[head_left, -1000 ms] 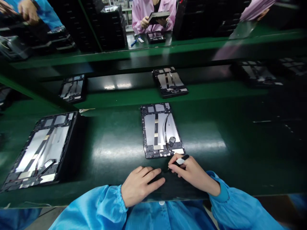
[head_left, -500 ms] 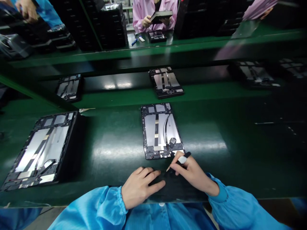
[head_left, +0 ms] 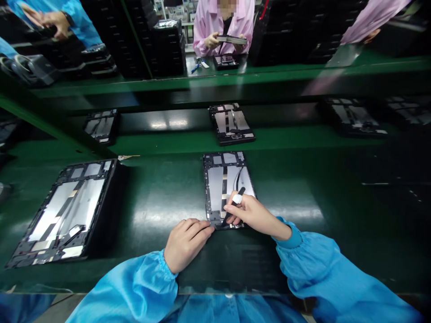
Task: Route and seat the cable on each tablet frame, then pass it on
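Observation:
An opened tablet (head_left: pixel 212 184) lies on the green bench in front of me, its silver battery plate, dark flat cables and lower circuit parts showing. My right hand (head_left: pixel 251 211) is over its lower right part, closed on slim black tweezers (head_left: pixel 240 193) with a white band. The tweezers' tip points down at the tablet's bottom edge, and my fingers partly hide that area. My left hand (head_left: pixel 189 240) rests palm down at the lower left, fingers extended, with the fingertips at the tablet's bottom left corner.
A stack topped by an opened tablet (head_left: pixel 67 202) stands at left. More opened tablets (head_left: pixel 232 123) lie along the strip behind. A green post (head_left: pixel 57 121) slants at left. Across the bench, a person in pink (head_left: pixel 224 27) holds a dark flat device between black stacks (head_left: pixel 168 45).
My right hand has moved up and left, bringing the tweezers over the tablet's bottom edge. My left hand has shifted up and left to the tablet's corner. The view has tilted slightly.

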### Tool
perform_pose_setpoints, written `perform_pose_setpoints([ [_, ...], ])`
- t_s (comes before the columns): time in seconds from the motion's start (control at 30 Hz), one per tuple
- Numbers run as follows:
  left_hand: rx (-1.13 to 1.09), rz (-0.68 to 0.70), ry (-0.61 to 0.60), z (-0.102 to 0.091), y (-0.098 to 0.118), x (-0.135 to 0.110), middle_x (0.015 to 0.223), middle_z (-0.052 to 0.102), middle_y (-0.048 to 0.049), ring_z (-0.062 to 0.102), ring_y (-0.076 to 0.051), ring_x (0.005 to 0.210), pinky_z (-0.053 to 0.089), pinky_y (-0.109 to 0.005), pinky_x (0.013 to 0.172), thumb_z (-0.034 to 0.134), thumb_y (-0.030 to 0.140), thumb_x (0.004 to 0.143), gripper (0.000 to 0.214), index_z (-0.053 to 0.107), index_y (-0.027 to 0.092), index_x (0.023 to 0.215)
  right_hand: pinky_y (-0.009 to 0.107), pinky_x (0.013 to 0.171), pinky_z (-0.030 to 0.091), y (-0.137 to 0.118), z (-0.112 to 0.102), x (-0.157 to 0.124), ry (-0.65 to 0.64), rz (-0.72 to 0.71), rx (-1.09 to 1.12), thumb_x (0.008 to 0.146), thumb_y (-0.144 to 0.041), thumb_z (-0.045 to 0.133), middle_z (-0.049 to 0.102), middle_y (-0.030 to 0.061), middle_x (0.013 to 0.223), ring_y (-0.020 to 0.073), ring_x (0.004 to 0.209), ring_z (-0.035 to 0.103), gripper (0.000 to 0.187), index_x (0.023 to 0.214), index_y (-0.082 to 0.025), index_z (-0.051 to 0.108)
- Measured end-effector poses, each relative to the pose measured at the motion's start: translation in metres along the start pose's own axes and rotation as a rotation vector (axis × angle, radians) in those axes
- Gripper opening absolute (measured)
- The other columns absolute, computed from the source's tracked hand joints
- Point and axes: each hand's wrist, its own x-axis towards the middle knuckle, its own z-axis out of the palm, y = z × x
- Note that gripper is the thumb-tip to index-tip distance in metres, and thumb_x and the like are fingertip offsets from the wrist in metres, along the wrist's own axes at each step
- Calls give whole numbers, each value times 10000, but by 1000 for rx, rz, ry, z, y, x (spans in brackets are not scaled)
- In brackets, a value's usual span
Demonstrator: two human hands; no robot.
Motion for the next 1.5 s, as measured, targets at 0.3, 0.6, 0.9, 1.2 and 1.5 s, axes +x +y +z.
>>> perform_pose_setpoints([
  [0.3, -28, -6, 3, 0, 0, 0, 1042, 707, -42, 605, -152, 887, 488, -281, 768, 558, 162, 962, 168, 638, 170, 1109, 285, 545, 579, 1, 3, -2, 22, -32, -34, 844, -388, 664, 655, -16, 612, 220, 650, 738, 213, 777, -212, 565],
  [0.6, -15, 0, 0, 1, -1, -1, 1048, 707, -44, 614, -162, 889, 492, -292, 773, 546, 164, 969, 175, 633, 177, 1120, 284, 558, 585, 3, 3, -2, 30, -35, -51, 874, -349, 635, 666, -8, 635, 219, 659, 742, 173, 796, -209, 569],
  [0.9, 44, 28, -20, -1, 0, -2, 1076, 690, -49, 597, -164, 925, 471, -290, 779, 510, 152, 980, 234, 623, 188, 1180, 271, 557, 580, 1, 4, -2, 31, -45, -71, 882, -329, 610, 663, -11, 629, 208, 652, 741, 165, 785, -207, 555],
  [1.2, 173, 110, -103, -9, 4, 4, 1096, 667, -62, 571, -196, 917, 429, -307, 699, 377, 112, 1011, 328, 607, 192, 1230, 240, 488, 532, 6, -8, -18, 174, -97, -110, 889, -382, 593, 636, 1, 696, 190, 649, 701, 196, 800, -210, 558],
  [1.5, 133, 70, -89, -4, -1, 0, 1105, 649, -67, 574, -200, 962, 463, -317, 772, 398, 120, 1012, 312, 607, 215, 1223, 240, 516, 467, 11, -10, -26, 187, -219, -298, 938, -353, 560, 610, -7, 717, 147, 617, 632, 218, 793, -198, 609],
])
